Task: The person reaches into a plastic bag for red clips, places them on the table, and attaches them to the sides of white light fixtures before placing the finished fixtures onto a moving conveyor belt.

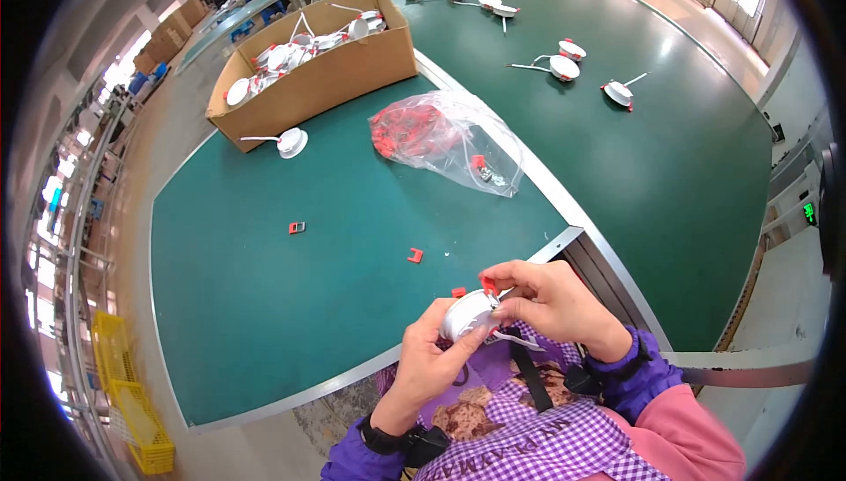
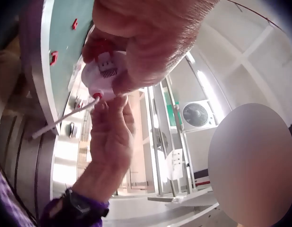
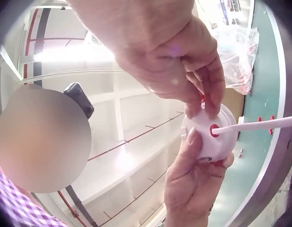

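Note:
My left hand (image 1: pixel 427 357) grips a round white downlight (image 1: pixel 467 315) by its side, thumb across its face. At the light's rim, the fingers of my right hand (image 1: pixel 555 300) pinch a small red clip (image 1: pixel 489 285). In the left wrist view another red clip (image 2: pixel 103 46) sits on the housing above a ribbed terminal part. A white cable (image 3: pixel 259 125) leaves the downlight through a red grommet (image 3: pixel 214 131). On the green table near the hands lie a loose red clip (image 1: pixel 415 255) and a small red-and-black piece (image 1: pixel 297 228).
A clear plastic bag (image 1: pixel 449 141) of red parts lies ahead on the table. Behind it stands a cardboard box (image 1: pixel 352 62) full of downlights, with one downlight (image 1: pixel 292 142) beside it. More downlights (image 1: pixel 564 67) lie on the green belt to the right, past a metal rail (image 1: pixel 573 208).

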Tool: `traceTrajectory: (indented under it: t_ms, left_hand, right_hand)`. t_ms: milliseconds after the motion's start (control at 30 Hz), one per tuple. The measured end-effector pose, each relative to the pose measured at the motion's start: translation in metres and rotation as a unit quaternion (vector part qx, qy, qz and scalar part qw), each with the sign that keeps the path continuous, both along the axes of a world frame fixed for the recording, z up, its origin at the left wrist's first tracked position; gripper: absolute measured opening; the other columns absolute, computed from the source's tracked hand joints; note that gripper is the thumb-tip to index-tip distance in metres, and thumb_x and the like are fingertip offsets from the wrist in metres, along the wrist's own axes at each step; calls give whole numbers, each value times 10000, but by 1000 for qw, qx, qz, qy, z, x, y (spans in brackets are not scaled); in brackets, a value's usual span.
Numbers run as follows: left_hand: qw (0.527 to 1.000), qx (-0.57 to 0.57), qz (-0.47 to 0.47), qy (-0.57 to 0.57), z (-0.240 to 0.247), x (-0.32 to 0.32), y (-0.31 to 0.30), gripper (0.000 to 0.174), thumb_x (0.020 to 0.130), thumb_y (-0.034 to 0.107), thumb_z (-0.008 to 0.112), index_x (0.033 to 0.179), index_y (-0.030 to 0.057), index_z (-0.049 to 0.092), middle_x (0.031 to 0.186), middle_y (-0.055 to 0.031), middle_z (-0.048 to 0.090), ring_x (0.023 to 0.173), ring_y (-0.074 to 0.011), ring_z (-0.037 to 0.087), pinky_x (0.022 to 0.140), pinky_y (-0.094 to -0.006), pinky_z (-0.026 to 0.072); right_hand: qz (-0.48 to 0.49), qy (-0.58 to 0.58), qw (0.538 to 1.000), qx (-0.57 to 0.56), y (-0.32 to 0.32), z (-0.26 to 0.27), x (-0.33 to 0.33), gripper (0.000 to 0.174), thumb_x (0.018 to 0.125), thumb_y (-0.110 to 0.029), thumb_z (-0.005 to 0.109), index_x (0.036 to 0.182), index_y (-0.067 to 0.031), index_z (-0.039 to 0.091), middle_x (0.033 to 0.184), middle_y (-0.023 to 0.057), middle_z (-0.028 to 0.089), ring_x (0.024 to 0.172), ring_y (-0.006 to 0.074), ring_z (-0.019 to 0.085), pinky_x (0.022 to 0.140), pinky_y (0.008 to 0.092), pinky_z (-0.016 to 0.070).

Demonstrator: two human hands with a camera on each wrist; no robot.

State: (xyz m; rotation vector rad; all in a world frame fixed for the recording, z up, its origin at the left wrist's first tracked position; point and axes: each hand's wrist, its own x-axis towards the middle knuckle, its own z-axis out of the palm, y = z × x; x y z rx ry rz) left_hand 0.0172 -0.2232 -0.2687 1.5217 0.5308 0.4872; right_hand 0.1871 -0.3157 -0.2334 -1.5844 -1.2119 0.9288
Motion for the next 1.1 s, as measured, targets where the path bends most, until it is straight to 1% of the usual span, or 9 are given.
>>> traceTrajectory:
  t_ms: [100, 167, 233, 300, 433, 533, 633, 933, 1100]
  left_hand:
    - [986, -152, -59, -32, -17, 15, -1, 485, 815, 121, 658, 1249, 27, 461, 1094, -75, 571, 958, -124, 552, 801, -256, 450]
    - [996, -49, -71, -8, -5, 22, 7, 531, 817, 138, 658, 1285, 36, 430, 1166, -95, 542, 1027, -154, 534, 845, -280, 437]
    - [995, 43, -85, 37, 8, 19, 24, 645, 818, 114, 648, 1379, 77, 333, 1319, -117, 457, 1181, -197, 454, 933, -311, 385]
    - [991, 84, -72, 75, 19, 10, 51, 509, 818, 136, 653, 1280, 47, 459, 1216, -100, 537, 1122, -177, 498, 897, -303, 415]
    - [977, 158, 15, 142, 14, 10, 130, 398, 818, 157, 656, 1170, 7, 546, 1136, -108, 581, 1068, -172, 530, 849, -288, 453]
    - [930, 258, 163, 206, -7, 16, 210, 492, 790, 184, 672, 1204, -27, 511, 1229, -175, 528, 1161, -256, 486, 977, -355, 374]
    - [881, 212, 341, 251, -12, 22, 272, 546, 758, 236, 674, 1191, -55, 513, 1193, -233, 540, 1128, -323, 516, 940, -370, 409]
    - [744, 172, 549, 338, -58, 22, 404, 614, 740, 444, 665, 1119, -31, 581, 1137, -227, 578, 1112, -375, 509, 987, -427, 346]
    - [771, 161, 539, 300, -61, 39, 421, 479, 729, 438, 673, 948, 12, 675, 998, -131, 660, 995, -295, 552, 923, -405, 354]
  right_hand:
    - [-19, -25, 999, -43, -3, 1, 19, 315, 787, -67, 627, 1078, 29, 555, 906, 131, 643, 685, 173, 654, 622, 278, 503]
    - [-81, -183, 980, 24, -7, 11, 46, 292, 772, -60, 619, 1048, 27, 574, 857, 131, 640, 654, 171, 644, 618, 276, 501]
    - [-286, -170, 939, 90, -10, 7, 87, 280, 757, -44, 625, 1021, 42, 593, 863, 132, 641, 630, 158, 635, 607, 272, 494]
    - [-445, -287, 846, 57, -12, 22, 105, 250, 802, -59, 599, 1032, 39, 592, 873, 130, 646, 618, 140, 614, 593, 263, 483]
    - [-343, -161, 916, 131, 22, 13, 81, 164, 845, -49, 555, 979, 30, 606, 812, 123, 630, 648, 132, 604, 583, 259, 467]
    - [-200, -224, 945, 131, 59, -13, 63, 184, 791, 38, 509, 952, 39, 598, 832, 199, 614, 708, 286, 633, 660, 356, 498]
    - [-148, -314, 932, 109, 93, -40, 66, 235, 760, 76, 505, 979, 46, 585, 790, 184, 613, 685, 281, 622, 634, 350, 496]
    - [-90, -449, 882, -114, 116, -52, 91, 237, 812, -251, 604, 827, -16, 628, 730, 174, 614, 689, 320, 627, 606, 407, 499]
    - [-76, -462, 882, -41, 108, -69, 97, 159, 762, -167, 577, 839, -41, 638, 785, 168, 614, 709, 320, 623, 609, 413, 500]
